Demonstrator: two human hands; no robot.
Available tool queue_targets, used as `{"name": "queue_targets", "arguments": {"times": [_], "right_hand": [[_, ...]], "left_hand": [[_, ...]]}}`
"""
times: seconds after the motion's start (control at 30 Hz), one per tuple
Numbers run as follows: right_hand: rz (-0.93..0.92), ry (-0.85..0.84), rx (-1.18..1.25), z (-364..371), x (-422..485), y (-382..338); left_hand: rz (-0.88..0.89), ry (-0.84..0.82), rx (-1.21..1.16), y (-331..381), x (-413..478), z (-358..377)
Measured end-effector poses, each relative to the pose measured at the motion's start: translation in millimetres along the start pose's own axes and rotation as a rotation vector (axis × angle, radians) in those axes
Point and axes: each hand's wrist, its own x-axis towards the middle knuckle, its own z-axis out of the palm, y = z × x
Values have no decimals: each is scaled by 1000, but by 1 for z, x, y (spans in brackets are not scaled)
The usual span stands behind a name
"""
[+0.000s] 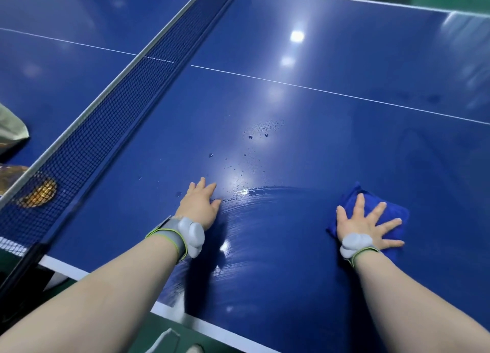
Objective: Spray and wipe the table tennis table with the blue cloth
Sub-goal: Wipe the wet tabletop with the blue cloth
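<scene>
Now my right hand (368, 225) lies flat with fingers spread, pressing the bunched blue cloth (354, 197) onto the glossy blue table tennis table (318, 69). Unwiped spray droplets (261, 131) sit farther out and left of the cloth, toward the dark mesh net (106, 130). My left hand (200, 206) rests open on the tabletop, holding nothing, nearer those droplets.

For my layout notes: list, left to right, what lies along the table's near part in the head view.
Round orange object seen through the black mesh net → flat left hand → wet wiped streak → spread right hand pressing the folded blue cloth.
</scene>
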Motion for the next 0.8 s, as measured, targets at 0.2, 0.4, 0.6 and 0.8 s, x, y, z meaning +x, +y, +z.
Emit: {"name": "queue_targets", "arguments": {"times": [0.2, 0.4, 0.6, 0.8], "right_hand": [[-191, -4, -87, 5, -16, -38], [-563, -10, -206, 40, -72, -112], [-842, -72, -356, 63, -118, -163], [-769, -65, -348, 63, -120, -168]], "left_hand": [[-30, 140, -92, -14, -3, -8], [83, 212, -132, -34, 4, -25], [142, 101, -73, -47, 26, -39], [241, -4, -13, -59, 53, -49]]}}
